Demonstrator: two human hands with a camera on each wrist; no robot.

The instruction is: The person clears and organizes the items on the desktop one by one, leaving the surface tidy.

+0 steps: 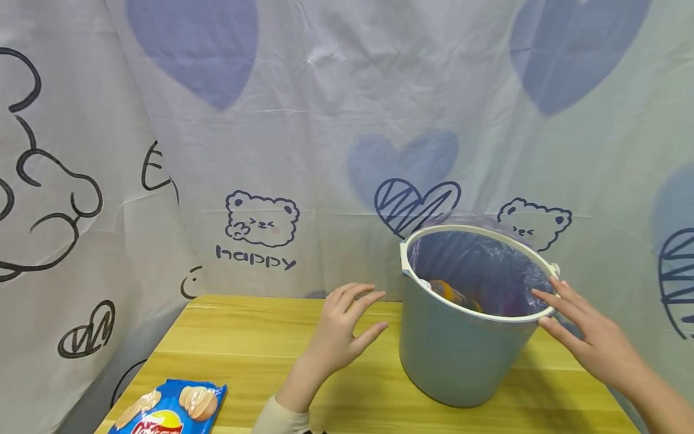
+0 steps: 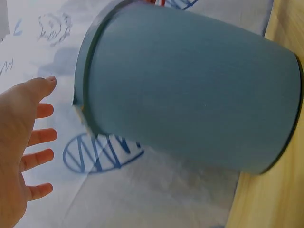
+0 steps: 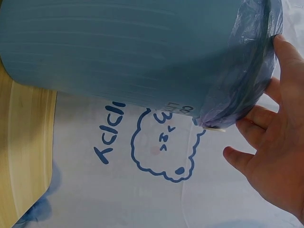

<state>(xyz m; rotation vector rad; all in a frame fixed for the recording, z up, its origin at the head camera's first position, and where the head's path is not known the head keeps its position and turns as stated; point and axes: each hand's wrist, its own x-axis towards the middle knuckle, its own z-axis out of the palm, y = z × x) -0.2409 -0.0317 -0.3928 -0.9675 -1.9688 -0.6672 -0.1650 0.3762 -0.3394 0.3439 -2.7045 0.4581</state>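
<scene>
A grey-blue bin [image 1: 461, 355] with a pale rim [image 1: 504, 316] stands on the wooden table, lined with a thin purple plastic bag [image 3: 247, 61]. Inside it lies a bottle with orange contents or label [image 1: 447, 292], partly hidden by the rim. My right hand [image 1: 593, 337] touches the bin's right rim, its fingers fairly straight over the edge; in the right wrist view fingertips meet the bagged rim. To the left of the bin my left hand [image 1: 341, 328] hovers above the table, fingers spread and holding nothing. The left wrist view shows this hand [image 2: 21, 147] apart from the bin.
At the table's front left lies a blue Lay's chip bag [image 1: 170, 407], cut off by the frame. Behind the wooden table [image 1: 244, 331] hangs a pale curtain [image 1: 325, 163] printed with hearts and bears. A similar cloth covers the left side.
</scene>
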